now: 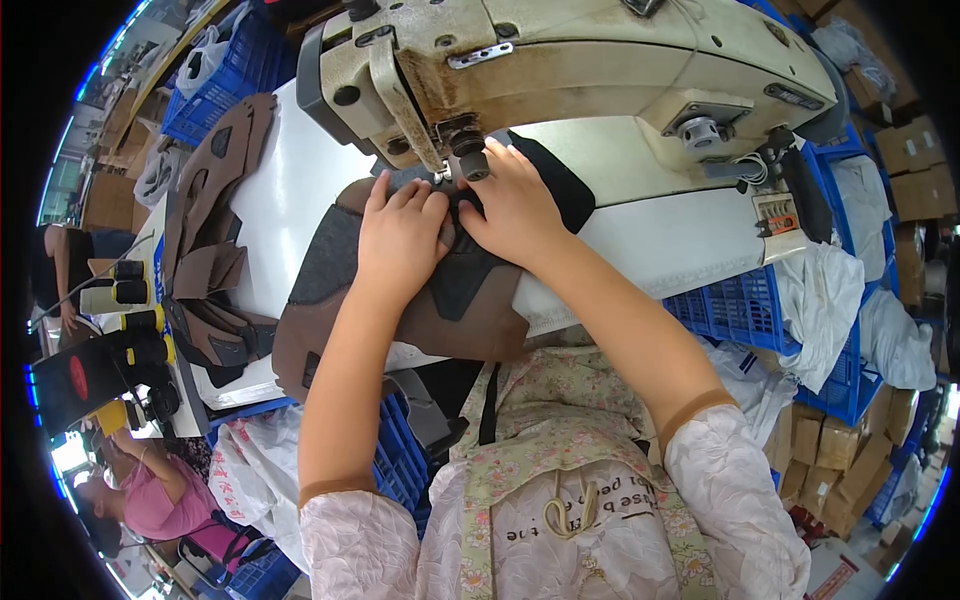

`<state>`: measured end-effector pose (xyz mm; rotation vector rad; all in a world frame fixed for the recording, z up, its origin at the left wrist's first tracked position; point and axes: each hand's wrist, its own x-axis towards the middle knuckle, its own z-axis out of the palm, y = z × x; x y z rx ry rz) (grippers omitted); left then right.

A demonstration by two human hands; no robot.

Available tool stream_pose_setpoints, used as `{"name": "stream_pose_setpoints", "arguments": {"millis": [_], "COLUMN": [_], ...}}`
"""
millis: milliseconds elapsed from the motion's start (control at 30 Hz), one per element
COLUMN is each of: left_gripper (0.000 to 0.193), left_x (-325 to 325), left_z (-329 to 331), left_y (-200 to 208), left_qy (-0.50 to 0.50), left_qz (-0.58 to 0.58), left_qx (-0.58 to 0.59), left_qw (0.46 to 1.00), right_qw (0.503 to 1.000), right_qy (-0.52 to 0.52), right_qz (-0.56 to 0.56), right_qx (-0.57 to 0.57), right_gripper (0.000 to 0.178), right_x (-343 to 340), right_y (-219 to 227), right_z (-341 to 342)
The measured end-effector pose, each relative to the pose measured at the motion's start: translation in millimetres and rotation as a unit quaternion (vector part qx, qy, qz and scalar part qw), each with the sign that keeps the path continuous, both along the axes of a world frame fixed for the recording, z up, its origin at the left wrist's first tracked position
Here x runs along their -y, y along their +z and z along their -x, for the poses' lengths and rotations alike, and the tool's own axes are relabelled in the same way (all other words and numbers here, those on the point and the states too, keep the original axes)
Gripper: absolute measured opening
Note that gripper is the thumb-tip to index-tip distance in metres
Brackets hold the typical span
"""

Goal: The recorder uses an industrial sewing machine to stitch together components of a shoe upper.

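A crowded sewing workshop, seen from above a white bench (pixel 290 190).

Blue plastic crates (pixel 760 310) ring the bench, some holding white bags; brown cardboard boxes (pixel 915 150) stack along the right. Daylight glows at the lower left, where another person in pink (pixel 150 500) sits.

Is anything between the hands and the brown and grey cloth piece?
Nothing visible. The left hand and right hand both press flat on the brown and grey cloth piece, right beside the sewing machine's presser foot.

Hands (pixel 455 215) on shoe upper (pixel 400 300) (under needle)
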<state>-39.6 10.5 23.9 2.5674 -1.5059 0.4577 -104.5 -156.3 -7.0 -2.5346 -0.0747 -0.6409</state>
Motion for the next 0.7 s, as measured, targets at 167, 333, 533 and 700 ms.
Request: {"name": "stream_pose_setpoints", "arguments": {"millis": [167, 333, 533, 700], "left_gripper": [0.016, 0.018, 0.02, 0.02], "left_x": [0.2, 1.6, 1.8, 1.5], "left_z": [-2.8, -3.4, -6.0, -5.3], "left_y": [0.2, -0.1, 2.5, 1.6], "left_qy": [-0.003, 0.004, 0.003, 0.002], "left_qz": [0.0, -0.007, -0.011, -0.012], "left_qx": [-0.005, -0.01, -0.009, -0.014], "left_qw": [1.0, 1.0, 1.0, 1.0], "right_qw": [1.0, 1.0, 1.0, 0.999], "right_qy": [-0.008, -0.015, -0.014, -0.013], "right_qz": [0.01, 0.02, 0.02, 0.02], "right_qx": [0.011, 0.017, 0.01, 0.023], "right_gripper": [0.034, 0.034, 0.036, 0.037], "right_x": [-0.7, -1.3, -0.4, -1.6], "right_y": [0.1, -1.0, 1.3, -0.1], "right_z": [-0.9, -2.8, -4.2, -4.5]}}
